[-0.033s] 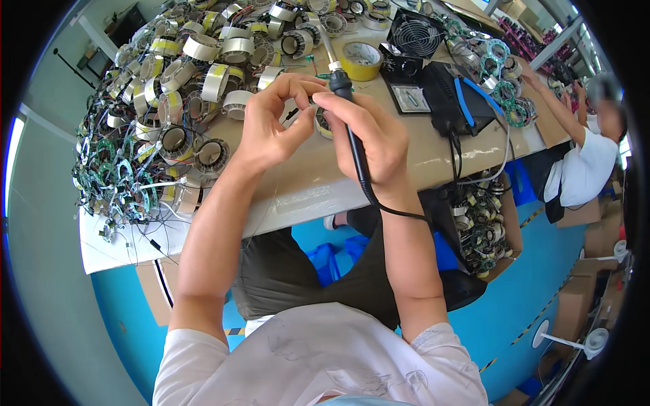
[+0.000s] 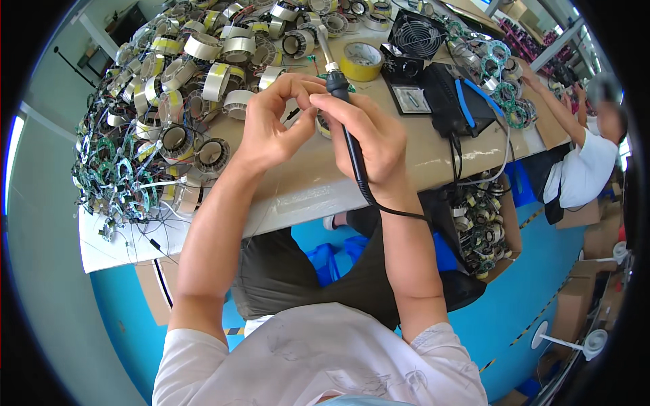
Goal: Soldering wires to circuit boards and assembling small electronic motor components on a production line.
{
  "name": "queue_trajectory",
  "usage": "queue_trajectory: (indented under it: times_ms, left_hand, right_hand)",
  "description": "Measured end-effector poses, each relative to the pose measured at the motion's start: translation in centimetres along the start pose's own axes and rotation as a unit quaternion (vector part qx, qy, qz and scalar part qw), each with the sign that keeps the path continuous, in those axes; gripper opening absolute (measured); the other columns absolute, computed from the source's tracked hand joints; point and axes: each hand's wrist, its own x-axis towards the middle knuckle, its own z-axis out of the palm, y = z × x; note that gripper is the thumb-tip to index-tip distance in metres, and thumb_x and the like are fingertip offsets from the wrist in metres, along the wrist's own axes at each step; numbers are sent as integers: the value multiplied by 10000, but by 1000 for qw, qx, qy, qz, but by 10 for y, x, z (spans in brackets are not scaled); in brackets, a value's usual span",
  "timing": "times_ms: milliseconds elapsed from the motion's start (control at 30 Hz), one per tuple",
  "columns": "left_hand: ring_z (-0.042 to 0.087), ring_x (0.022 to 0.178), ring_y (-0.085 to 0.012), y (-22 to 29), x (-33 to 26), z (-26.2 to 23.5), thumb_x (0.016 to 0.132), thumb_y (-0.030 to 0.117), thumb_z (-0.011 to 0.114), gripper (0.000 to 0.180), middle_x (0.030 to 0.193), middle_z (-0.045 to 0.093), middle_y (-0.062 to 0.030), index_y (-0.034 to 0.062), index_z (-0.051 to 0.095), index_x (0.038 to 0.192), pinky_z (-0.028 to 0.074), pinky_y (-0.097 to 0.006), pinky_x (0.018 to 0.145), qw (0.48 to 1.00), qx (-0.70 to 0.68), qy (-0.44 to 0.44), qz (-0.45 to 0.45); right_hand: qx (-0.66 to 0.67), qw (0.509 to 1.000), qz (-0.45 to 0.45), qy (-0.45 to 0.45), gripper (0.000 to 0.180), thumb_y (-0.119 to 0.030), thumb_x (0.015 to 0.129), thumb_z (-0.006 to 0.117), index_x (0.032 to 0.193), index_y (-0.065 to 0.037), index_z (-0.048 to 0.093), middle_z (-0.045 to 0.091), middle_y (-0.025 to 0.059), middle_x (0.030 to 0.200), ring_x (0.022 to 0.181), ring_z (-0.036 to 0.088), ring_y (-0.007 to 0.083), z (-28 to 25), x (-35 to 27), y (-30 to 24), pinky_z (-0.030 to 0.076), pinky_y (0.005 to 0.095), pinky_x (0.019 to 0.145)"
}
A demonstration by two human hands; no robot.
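In my right hand (image 2: pixel 376 139) is a soldering iron (image 2: pixel 353 154), gripped by its black handle. Its metal shaft points away from me, toward the far side of the table, and the cord runs back along my right forearm. Close beside it, my left hand (image 2: pixel 276 125) is curled with thumb and fingers closing toward each other. A small dark piece shows by its thumb, but what the fingers hold is mostly hidden. Between and behind the hands, part of a ring-shaped motor coil (image 2: pixel 324 127) shows, largely covered by my fingers.
Many cream-wrapped motor coils (image 2: pixel 216 82) and green circuit rings (image 2: pixel 122 179) are heaped at the left. A yellow tape roll (image 2: pixel 360 62), a fan (image 2: pixel 417 36) and blue-handled pliers (image 2: pixel 464 101) lie beyond my right hand. Another person (image 2: pixel 582 166) works at the far right.
The soldering iron has tilted slightly, its shaft shifting a little to the left, and my right fingers have moved marginally with it. My left hand stays nearly still.
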Motion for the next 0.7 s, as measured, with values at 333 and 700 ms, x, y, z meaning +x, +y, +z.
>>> queue_trajectory:
  times_ms: [333,700]
  left_hand:
    - [622,1152,-270,1,-2,0,799,-23,605,102,1059,712,-172,3,518,845,445,-415,1042,1000,-5,7,11]
    - [620,1150,-273,-1,0,-3,797,-54,583,101,1065,721,-184,14,514,825,428,-430,1069,1000,-26,-4,16]
  right_hand:
    - [29,989,138,44,326,84,902,660,1217,4,653,753,147,1015,721,698,184,-8,-23,-7,567,287,624]
    - [173,944,186,209,329,-216,1032,575,1177,77,616,686,151,763,442,501,86,-22,-68,-8,362,195,407]
